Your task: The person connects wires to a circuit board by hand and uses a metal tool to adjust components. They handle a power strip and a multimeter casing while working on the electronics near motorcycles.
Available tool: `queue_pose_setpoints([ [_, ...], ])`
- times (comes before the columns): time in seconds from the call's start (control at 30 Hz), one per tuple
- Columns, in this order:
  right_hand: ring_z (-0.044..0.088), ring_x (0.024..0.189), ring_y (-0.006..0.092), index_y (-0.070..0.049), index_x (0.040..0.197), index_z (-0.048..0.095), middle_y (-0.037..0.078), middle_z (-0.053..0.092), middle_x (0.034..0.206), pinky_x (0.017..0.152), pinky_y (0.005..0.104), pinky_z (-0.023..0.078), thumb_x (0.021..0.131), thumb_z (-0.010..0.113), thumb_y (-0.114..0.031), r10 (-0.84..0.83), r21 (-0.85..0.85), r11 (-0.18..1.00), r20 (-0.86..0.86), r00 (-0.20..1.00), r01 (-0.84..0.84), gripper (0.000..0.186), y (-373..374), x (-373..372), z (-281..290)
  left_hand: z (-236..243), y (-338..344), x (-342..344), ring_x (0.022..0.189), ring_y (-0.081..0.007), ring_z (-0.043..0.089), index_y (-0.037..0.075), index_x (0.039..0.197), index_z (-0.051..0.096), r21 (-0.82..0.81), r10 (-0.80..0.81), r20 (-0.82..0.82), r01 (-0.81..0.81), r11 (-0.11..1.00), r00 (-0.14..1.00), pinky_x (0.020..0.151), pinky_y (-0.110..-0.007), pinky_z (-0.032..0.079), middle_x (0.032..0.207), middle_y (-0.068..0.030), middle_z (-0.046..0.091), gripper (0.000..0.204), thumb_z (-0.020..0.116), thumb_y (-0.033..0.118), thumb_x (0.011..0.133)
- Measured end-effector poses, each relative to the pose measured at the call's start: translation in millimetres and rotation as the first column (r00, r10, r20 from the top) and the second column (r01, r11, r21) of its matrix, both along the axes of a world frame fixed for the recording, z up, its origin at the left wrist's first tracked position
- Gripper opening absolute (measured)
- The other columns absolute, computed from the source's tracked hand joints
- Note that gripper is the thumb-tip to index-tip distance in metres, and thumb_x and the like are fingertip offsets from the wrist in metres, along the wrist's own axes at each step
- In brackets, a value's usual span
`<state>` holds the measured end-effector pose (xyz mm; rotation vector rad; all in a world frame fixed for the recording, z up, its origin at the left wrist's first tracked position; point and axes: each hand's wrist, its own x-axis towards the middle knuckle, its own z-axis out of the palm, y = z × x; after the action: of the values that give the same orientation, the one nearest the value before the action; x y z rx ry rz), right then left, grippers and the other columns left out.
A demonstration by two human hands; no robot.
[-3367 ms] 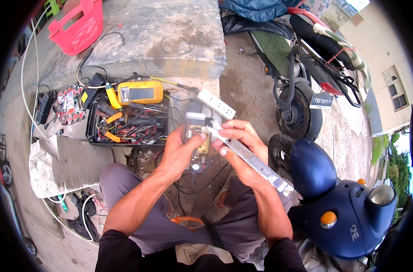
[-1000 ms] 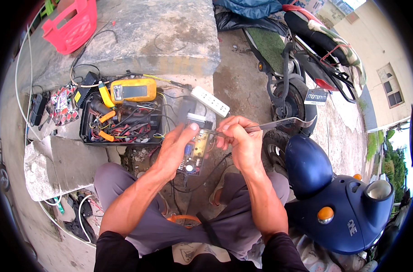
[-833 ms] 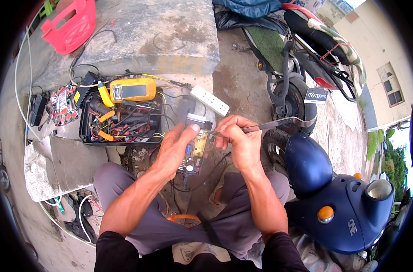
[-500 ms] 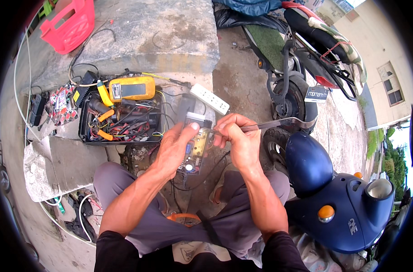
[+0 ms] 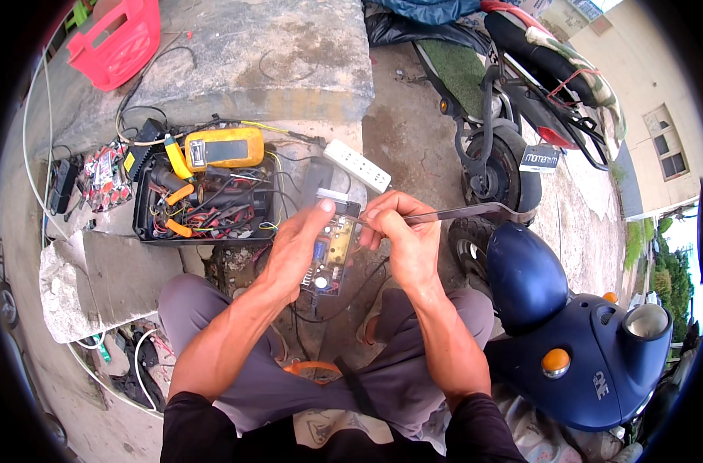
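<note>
An opened charger-like case with a circuit board [image 5: 332,258] is held between my knees. My left hand [image 5: 296,243] closes round its left side, the thumb lying along the top near a pale block. Blue and white round components show on the board. My right hand [image 5: 404,239] pinches a long flat metal bar [image 5: 471,211] whose far end curves into a bend. The bar's near tip meets the upper right edge of the case; my fingers hide the exact contact.
To the left sits an open tool case [image 5: 204,204] full of tools and wires, a yellow multimeter [image 5: 225,148] on its rim. A white power strip [image 5: 357,166] lies ahead. A blue scooter [image 5: 579,355] stands close on my right, a concrete block [image 5: 112,282] at left.
My left thumb has slid slightly up and left over the case. The bent end of the bar has dipped a little; both hands keep their grip.
</note>
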<state>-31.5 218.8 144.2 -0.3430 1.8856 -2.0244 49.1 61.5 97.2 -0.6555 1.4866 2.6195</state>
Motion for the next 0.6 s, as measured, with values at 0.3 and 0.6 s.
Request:
queue_pose_setpoints([
  [0.3,0.067,0.064,0.0169,0.005,0.081,0.071,0.013,0.071,0.086,0.060,0.0311,0.051,0.092,0.063,-0.002,-0.020,-0.024,1.000,-0.023,1.000,0.020,0.015,-1,4,-3,-1,1,1,0.074,-0.0192,0.076,0.000,0.117,0.067,-0.055,0.008,-0.033,-0.010,0.998,0.999,0.066,-0.033,0.065,0.092,-0.0112,0.075,0.058,0.055,0.056,0.111],
  [0.6,0.076,0.072,0.0246,0.007,0.087,0.071,0.018,0.073,0.095,0.065,0.0347,0.063,0.093,0.064,-0.001,-0.028,-0.100,0.995,0.011,1.000,0.029,0.012,-6,9,-7,-8,1,1,0.075,-0.0205,0.077,0.001,0.117,0.062,-0.041,0.046,-0.044,-0.048,0.998,0.998,0.065,-0.032,0.066,0.096,-0.0101,0.073,0.054,0.058,0.055,0.110],
])
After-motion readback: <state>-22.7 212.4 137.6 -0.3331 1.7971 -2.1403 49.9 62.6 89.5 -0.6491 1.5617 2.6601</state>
